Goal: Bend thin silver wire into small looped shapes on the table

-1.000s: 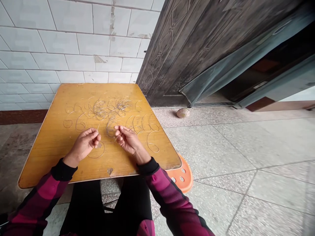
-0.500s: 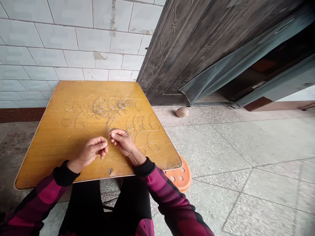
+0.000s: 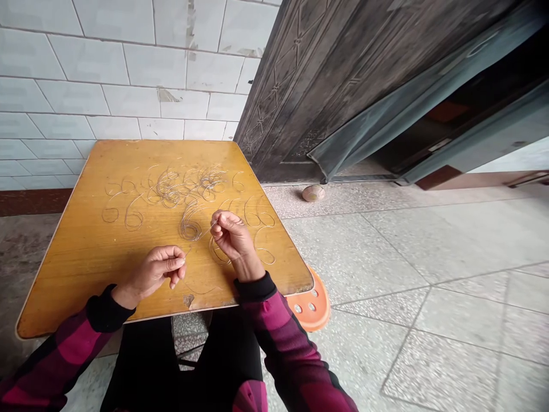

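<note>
Between my two hands a thin wire [image 3: 201,236] runs in a slanting line over the table. My left hand [image 3: 160,267] pinches its lower end between thumb and fingers. Higher up and to the right, my right hand [image 3: 231,232] is closed on the other part of it. Just beyond the hands lies a bundle of coiled wires [image 3: 190,226]. A larger tangle of curly wires [image 3: 171,186] spreads over the far half of the table, and single curved wires [image 3: 259,214] lie to the right of my right hand.
The yellow wooden table [image 3: 86,240] stands against a white tiled wall [image 3: 132,63]. An orange stool [image 3: 311,303] with holes shows under its right corner. A round stone-like object [image 3: 313,193] sits on the floor near the dark carved door [image 3: 283,126].
My right hand has moved right and slightly up, away from my left hand, drawing the wire out between them. The coiled bundle is now uncovered. The view has shifted slightly.
</note>
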Demonstrator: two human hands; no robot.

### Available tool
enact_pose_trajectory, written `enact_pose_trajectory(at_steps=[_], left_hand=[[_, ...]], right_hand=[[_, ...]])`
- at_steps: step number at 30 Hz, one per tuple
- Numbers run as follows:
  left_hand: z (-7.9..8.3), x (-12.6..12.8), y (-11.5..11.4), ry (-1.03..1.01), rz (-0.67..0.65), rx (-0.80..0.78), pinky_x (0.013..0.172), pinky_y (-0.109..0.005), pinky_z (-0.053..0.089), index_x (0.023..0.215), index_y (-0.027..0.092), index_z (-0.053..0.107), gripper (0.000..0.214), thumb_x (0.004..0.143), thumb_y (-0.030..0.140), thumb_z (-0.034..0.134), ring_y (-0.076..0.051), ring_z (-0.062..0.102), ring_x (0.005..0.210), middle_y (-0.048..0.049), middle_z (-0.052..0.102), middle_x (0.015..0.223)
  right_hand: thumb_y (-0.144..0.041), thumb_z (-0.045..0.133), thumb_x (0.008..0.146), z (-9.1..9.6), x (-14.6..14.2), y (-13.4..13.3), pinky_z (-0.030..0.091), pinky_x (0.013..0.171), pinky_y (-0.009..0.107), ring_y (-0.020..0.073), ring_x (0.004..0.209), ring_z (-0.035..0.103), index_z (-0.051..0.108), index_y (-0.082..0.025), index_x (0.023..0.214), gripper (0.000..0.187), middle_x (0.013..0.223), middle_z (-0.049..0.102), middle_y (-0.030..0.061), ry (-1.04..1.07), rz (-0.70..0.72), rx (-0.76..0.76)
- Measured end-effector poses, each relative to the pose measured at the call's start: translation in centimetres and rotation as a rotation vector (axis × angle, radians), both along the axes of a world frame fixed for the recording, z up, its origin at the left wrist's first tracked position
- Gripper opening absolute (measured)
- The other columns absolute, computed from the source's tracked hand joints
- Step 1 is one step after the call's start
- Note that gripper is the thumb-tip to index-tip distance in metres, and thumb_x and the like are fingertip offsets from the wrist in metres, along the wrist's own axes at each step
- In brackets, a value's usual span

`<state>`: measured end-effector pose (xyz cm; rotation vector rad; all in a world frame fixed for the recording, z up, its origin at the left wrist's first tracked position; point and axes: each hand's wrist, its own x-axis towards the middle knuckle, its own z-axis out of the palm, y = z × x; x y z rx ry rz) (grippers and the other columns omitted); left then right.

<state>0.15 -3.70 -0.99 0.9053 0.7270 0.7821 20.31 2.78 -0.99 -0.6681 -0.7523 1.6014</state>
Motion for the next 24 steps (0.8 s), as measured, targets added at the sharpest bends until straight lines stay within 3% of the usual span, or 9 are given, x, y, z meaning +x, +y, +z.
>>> enact_pose_trajectory(at_steps=[10, 13, 16, 19, 21, 24], left_hand=[[-0.2, -0.2, -0.2, 0.035, -0.028, 0.009, 0.039, -0.02, 0.036, 0.069, 0.014, 0.057, 0.03, 0.072, 0.039, 0.072, -0.008, 0.05, 0.041, -0.0015, 0.061, 0.057], [-0.4, -0.4, -0.2, 0.04, -0.005, -0.003, 0.04, -0.02, 0.037, 0.071, 0.014, 0.057, 0.028, 0.073, 0.037, 0.072, -0.008, 0.05, 0.041, -0.0014, 0.061, 0.058], [-0.2, -0.6, 0.2, 0.011, 0.146, -0.001, 0.043, -0.019, 0.039, 0.072, 0.014, 0.056, 0.024, 0.074, 0.032, 0.073, -0.007, 0.051, 0.045, -0.0005, 0.061, 0.061], [0.1, -1.0, 0.7, -0.065, 0.368, 0.024, 0.047, -0.018, 0.041, 0.074, 0.015, 0.055, 0.023, 0.073, 0.028, 0.074, -0.007, 0.053, 0.052, 0.0008, 0.062, 0.064], [0.4, -1.2, 1.0, -0.1, 0.479, 0.052, 0.049, -0.018, 0.043, 0.076, 0.016, 0.054, 0.024, 0.072, 0.027, 0.075, -0.008, 0.055, 0.056, 0.0008, 0.063, 0.067], [0.5, -1.5, 1.3, -0.113, 0.569, 0.094, 0.051, -0.019, 0.045, 0.078, 0.016, 0.055, 0.025, 0.071, 0.027, 0.075, -0.009, 0.057, 0.059, 0.0003, 0.064, 0.071]], right_hand=[[-0.025, 0.078, 0.067, 0.1, 1.6, 0.7, 0.041, 0.042, 0.014, 0.0033, 0.049, 0.047, 0.06, -0.018, 0.065, 0.019, 0.065, 0.056, -0.0036, -0.031, -0.006, 0.026], [-0.025, 0.074, 0.073, 0.4, 2.5, 1.2, 0.043, 0.045, 0.011, 0.0025, 0.051, 0.048, 0.061, -0.019, 0.07, 0.015, 0.067, 0.056, -0.0046, 0.024, -0.069, 0.022], [-0.024, 0.071, 0.077, 0.5, 3.1, 1.5, 0.048, 0.053, 0.01, 0.002, 0.057, 0.052, 0.064, -0.021, 0.081, 0.009, 0.071, 0.059, -0.0049, 0.071, -0.168, 0.025], [-0.022, 0.075, 0.073, 0.1, 2.2, 1.1, 0.05, 0.056, 0.01, 0.0023, 0.06, 0.056, 0.067, -0.02, 0.085, 0.015, 0.073, 0.062, -0.0046, 0.095, -0.197, -0.007], [-0.023, 0.079, 0.068, -0.4, 0.9, 0.5, 0.05, 0.052, 0.01, 0.0028, 0.058, 0.057, 0.069, -0.019, 0.084, 0.019, 0.071, 0.064, -0.004, 0.055, -0.15, -0.052], [-0.026, 0.083, 0.062, -1.2, -1.6, -1.0, 0.05, 0.05, 0.013, 0.0048, 0.057, 0.059, 0.072, -0.016, 0.084, 0.026, 0.072, 0.068, -0.0012, -0.082, 0.039, -0.094]])
